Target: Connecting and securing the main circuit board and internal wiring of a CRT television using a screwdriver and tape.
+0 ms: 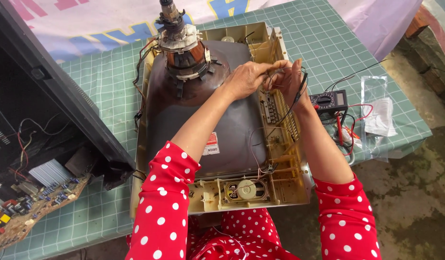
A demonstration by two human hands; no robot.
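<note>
A cathode-ray picture tube lies face down in its cream front frame on the green gridded surface, neck and copper deflection yoke pointing up, so the wiring sits exposed. Both hands meet at the frame's right edge: the left hand pinches thin wires between curled fingers, and the right hand closes around the same wires, a black probe lead draped over it. A digital multimeter rests just beside, within reach. A small speaker sits in the frame's near edge.
</note>
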